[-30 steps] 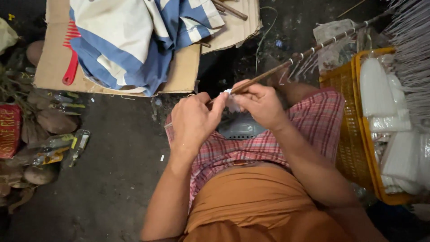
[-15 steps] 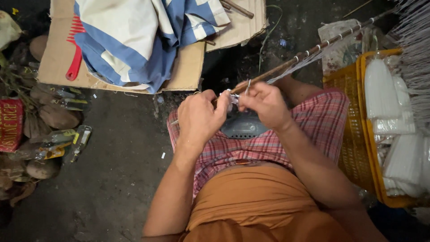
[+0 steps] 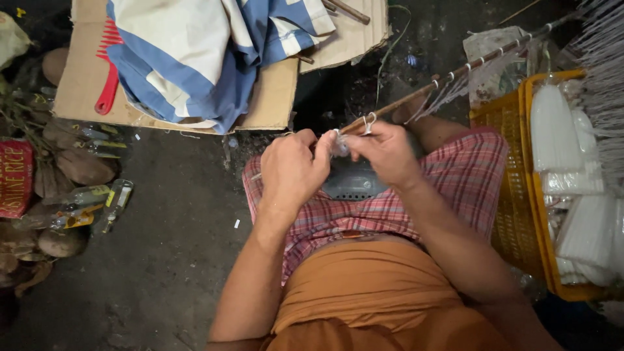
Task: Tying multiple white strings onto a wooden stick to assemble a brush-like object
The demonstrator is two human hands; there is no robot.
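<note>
above the lap, left hand [image 3: 290,170] and right hand [image 3: 385,155] pinch fine white thread [image 3: 339,144] at the near end of a thin, stiff stick [image 3: 455,71]; fingers closed narrowly. thread seems light, limp, easily snapped.

Count, head view: hands, 2: left hand [image 3: 292,170] and right hand [image 3: 385,153], both pinched on white thread [image 3: 338,144] at the near end of 1 thin wooden stick [image 3: 455,73]; white thread loops tied along the stick, at least 6, exact number unclear; yellow plastic baskets [image 3: 513,195], 1; white bundles [image 3: 552,130] in it, at least 4, edges run together; cardboard sheets [image 3: 84,84], 1 large; red combs [image 3: 107,81], 1; blue-and-white cloths [image 3: 195,58], 1; small glass bottles [image 3: 117,201] on the ground, about 4; red printed packets [image 3: 14,179], 1.
</note>
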